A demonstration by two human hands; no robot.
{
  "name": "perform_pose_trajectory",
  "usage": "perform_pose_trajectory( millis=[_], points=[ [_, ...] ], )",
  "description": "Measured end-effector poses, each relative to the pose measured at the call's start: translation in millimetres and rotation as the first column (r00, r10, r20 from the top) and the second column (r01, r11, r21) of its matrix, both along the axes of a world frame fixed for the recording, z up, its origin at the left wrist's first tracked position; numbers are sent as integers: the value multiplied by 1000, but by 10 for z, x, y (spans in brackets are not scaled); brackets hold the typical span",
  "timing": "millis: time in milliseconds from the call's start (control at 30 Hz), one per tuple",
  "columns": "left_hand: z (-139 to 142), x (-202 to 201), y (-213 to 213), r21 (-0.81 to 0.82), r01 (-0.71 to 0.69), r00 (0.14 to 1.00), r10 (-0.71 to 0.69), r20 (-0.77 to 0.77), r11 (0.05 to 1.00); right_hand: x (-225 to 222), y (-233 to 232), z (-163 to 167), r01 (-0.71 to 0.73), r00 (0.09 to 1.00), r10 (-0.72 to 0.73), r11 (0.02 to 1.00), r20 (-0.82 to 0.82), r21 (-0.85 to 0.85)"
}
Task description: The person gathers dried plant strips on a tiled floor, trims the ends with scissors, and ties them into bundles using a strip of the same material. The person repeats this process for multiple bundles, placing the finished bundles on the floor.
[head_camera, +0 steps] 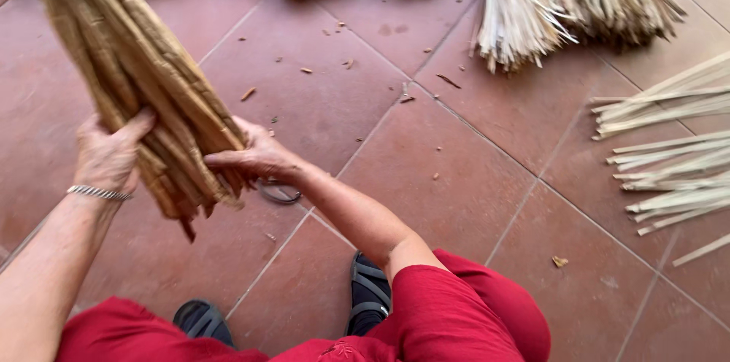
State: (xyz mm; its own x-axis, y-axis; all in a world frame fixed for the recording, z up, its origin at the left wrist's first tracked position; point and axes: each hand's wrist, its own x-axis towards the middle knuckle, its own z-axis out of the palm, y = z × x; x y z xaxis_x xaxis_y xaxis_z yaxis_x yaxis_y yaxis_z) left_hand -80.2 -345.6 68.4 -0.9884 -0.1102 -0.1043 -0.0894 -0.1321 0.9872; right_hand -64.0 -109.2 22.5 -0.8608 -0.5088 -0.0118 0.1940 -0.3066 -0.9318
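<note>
tiled floor [471, 179] open beside gripped bundle [137, 80]

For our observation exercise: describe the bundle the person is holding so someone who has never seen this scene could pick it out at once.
Start at the red-brown tiled floor, then go to its left side, above the person's red-clothed knees. There the left hand and right hand clasp a thick bundle of brown dried stalks, slanting up toward the top left corner. Unlike the paler bundles lying on the floor, it is darker and lifted off the tiles.
</note>
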Motion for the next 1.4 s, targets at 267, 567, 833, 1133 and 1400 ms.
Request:
perform_pose_trajectory(
  millis=[267,567,833,1133,1400],
  points=[
    [-103,103,-175,-54,172,985,-171,23,984,-15,311,4,82,996,-83,996,28,38],
    [44,444,858,-6,315,926,-306,219,949,-78,1106,302,213,953,-171,965,-251,152],
    [-105,707,1502,29,361,922,-361,140,932,972,1697,530,87,992,-104,976,76,201],
    [-336,839,2429,-46,627,692,-528,493,778,1599,2449,-48,508,832,-546,821,99,259],
    [-640,725,2179,-219,785,604,-636,480,579,1834,3343,-452,672,693,-721,639,-13,374]
  ],
)
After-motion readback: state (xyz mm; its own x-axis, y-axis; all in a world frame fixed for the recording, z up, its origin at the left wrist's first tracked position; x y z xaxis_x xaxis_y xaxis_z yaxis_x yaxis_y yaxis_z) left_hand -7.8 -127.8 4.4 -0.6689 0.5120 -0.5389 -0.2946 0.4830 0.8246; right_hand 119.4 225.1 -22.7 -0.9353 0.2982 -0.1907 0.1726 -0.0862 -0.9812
